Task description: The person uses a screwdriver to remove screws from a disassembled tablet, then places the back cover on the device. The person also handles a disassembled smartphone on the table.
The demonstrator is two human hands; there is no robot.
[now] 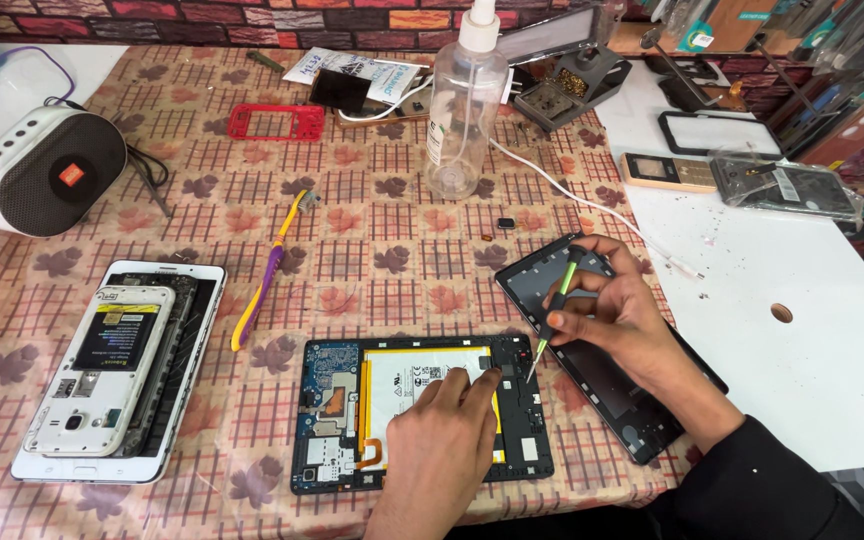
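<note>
An opened tablet (pixel 337 420) lies face down near the table's front edge, its white battery and blue circuit board exposed. My left hand (pixel 442 440) rests flat on the battery, fingers pressing near the right side. My right hand (pixel 617 320) grips a green-handled screwdriver (pixel 559 292), whose tip touches the tablet's right edge frame. The tablet's black back cover (pixel 542 275) lies under my right hand, to the right of the tablet.
A white tablet with a white phone stacked on it (pixel 117 370) lies at left. A purple-yellow toothbrush (pixel 267 270), clear spray bottle (pixel 464 110), white speaker (pixel 47 170), red phone frame (pixel 274 122), soldering stand (pixel 572 88) and a white board (pixel 802 300) at right surround the work.
</note>
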